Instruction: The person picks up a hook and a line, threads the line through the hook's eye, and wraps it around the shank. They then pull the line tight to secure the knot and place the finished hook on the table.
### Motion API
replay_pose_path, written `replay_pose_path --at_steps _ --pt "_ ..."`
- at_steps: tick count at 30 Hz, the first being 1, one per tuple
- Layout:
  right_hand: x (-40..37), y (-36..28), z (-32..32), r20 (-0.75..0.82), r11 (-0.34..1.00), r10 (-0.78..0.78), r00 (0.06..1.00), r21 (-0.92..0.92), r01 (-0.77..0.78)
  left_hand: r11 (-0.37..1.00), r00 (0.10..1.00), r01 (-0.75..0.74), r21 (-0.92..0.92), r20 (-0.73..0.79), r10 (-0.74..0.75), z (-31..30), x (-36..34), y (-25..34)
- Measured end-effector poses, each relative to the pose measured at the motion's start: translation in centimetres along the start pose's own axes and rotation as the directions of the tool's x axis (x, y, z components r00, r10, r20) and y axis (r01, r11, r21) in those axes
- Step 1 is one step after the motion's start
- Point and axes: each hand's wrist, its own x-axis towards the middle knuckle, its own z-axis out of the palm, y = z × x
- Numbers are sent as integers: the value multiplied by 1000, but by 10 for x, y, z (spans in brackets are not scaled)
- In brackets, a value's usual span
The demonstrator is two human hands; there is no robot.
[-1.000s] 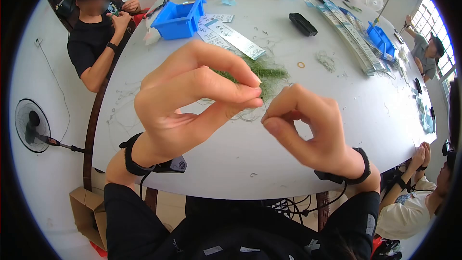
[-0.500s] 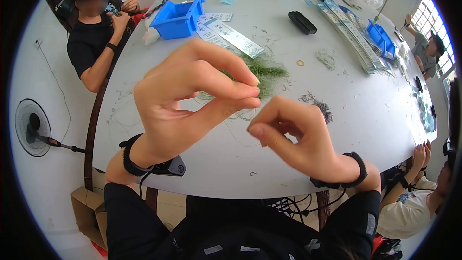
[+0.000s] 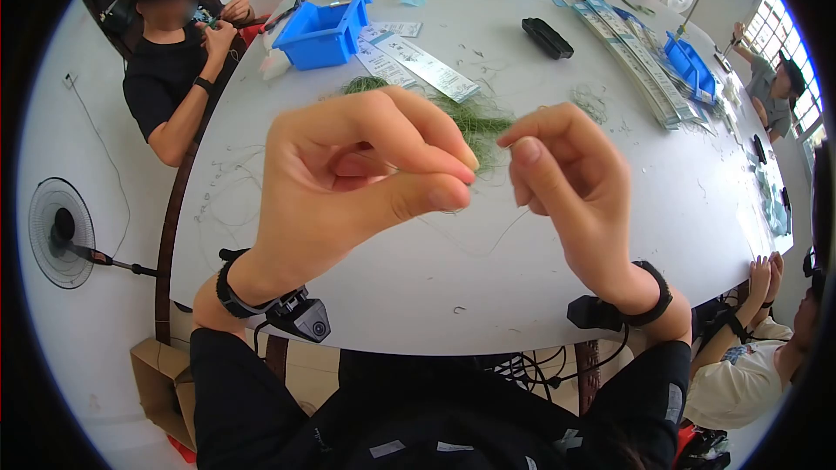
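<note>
My left hand point(image 3: 348, 170) is raised over the table, thumb and fingertips pinched together; whatever small thing sits between them is too small to make out. To its right, my right hand point(image 3: 575, 183) is closed too, thumb against the curled index finger. A thin fishing line point(image 3: 507, 233) runs down from the right fingers and curves below the hands. Behind the fingertips lies a tangled bundle of green line point(image 3: 479, 126), partly covered by the left hand. A small fish hook point(image 3: 459, 309) rests on the white tabletop point(image 3: 392, 283) near the front edge.
Printed cards point(image 3: 427, 65) lie beside a blue bin point(image 3: 322, 32). A black case point(image 3: 547, 38) stands farther back, with long packs point(image 3: 627, 57) and a second blue bin point(image 3: 691, 68) at right. Co-workers sit around the table; a fan point(image 3: 61, 231) stands left.
My right hand has moved up and turned, away from below the left fingertips to their right. The left hand has shifted slightly down and stays pinched. The pile of dark hooks is now hidden.
</note>
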Motion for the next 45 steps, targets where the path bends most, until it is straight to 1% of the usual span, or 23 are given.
replay_pose_path --at_steps 1,3,5,6,7,8,9,10,12,13,17,22,25,28,30,33,36,37,40,42,43,44,45 --pt "0 -1 0 13 998 49 999 42 -50 998 999 40 -43 4 -40 2 0 1" --pt "-2 12 5 76 997 22 997 74 -28 999 1000 -31 -22 -2 31 2 1 -4" --pt "-6 9 11 107 999 26 994 -24 -23 996 997 -75 47 -29 76 2 2 -6" --pt "-9 5 9 152 982 24 988 -190 6 991 995 -81 106 -53 87 2 2 -6" --pt "-10 2 10 170 937 -176 970 -273 218 983 992 -85 164 -78 99 1 2 -6" --pt "-11 1 11 205 841 -364 909 -347 415 957 992 -109 267 -39 124 0 1 -4" --pt "-12 0 11 255 699 -529 809 -410 586 921 990 -135 365 2 144 -2 1 -1" --pt "-13 2 12 225 640 -606 763 -430 636 874 986 -163 458 46 160 -3 1 0" --pt "-15 -1 11 205 559 -662 721 -506 657 854 961 -271 443 79 264 1 2 -7" --pt "-16 -4 8 223 539 -661 717 -523 660 840 944 -324 435 95 315 3 3 -9" --pt "-17 -17 -5 327 526 -589 739 -539 658 829 941 -335 447 119 316 1 3 -7" --pt "-17 -19 -4 300 546 -578 759 -549 633 827 939 -343 445 131 319 0 4 -8" --pt "-17 -20 -4 272 561 -583 766 -547 621 858 963 -268 438 97 251 -1 3 -5" --pt "-17 -21 -5 326 534 -568 756 -552 640 818 933 -356 452 130 335 0 6 -8" --pt "-16 -22 -5 356 517 -561 748 -555 652 782 924 -380 494 163 346 1 6 -8" --pt "-12 -23 -6 290 534 -593 751 -557 636 760 917 -399 513 212 338 3 5 -9" --pt "-5 -20 -9 140 691 -473 870 -554 465 752 907 -420 508 255 334 6 3 -7" --pt "-5 -21 -10 82 776 -326 942 -545 316 749 903 -429 505 268 336 6 2 -7" --pt "6 2 -6 55 974 -129 990 -178 137 751 898 -441 492 233 374 6 2 -8" --pt "8 3 -5 174 991 129 976 8 -132 743 894 -447 498 217 392 5 1 -9" --pt "8 4 -5 249 958 245 937 87 -273 739 892 -450 501 209 401 5 0 -9" --pt "9 3 -8 347 914 348 871 82 -398 725 888 -455 516 207 411 5 0 -9" --pt "8 4 -7 385 877 381 841 138 -460 711 884 -460 531 205 420 5 1 -8"
